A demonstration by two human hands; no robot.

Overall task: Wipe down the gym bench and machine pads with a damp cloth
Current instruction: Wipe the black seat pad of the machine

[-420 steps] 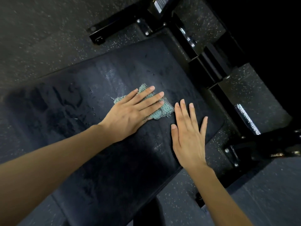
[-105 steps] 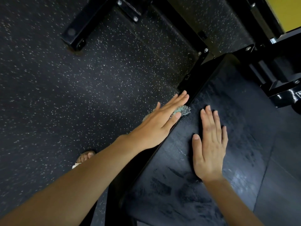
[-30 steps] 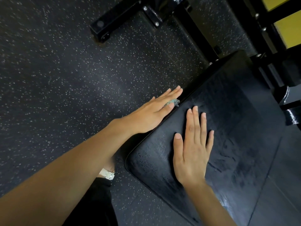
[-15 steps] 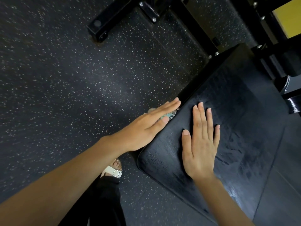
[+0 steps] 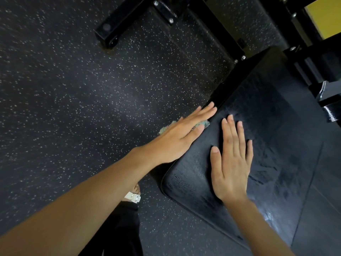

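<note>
Head view: against half a second ago, the left hand (image 5: pixel 177 139) has crept a little further along the side edge of the bench pad (image 5: pixel 276 126) toward 1 o'clock, while the right hand (image 5: pixel 230 169) has kept its place on the top. Fourteen seconds ago the cloth (image 5: pixel 205 124) lay on the pad's top face; now it sits at the pad's 9 o'clock edge. The left hand's fingers are straight and close together, pressing the cloth flat against that edge. Only two bits of cloth show: a teal open-mesh corner past the fingers and a frayed tuft behind the knuckles. The right hand lies palm down, fingers straight and slightly spread, holding nothing. The pad is black, grained vinyl with a rounded near corner, streaked with wet smears and a glossy patch toward 5 o'clock. Around it lies speckled black rubber flooring (image 5: pixel 73 89). A square black steel frame foot (image 5: pixel 118 28) with bolts stands at 11 o'clock, and a white sandal strap with a metal buckle (image 5: pixel 133 197) shows at 7 o'clock.
</note>
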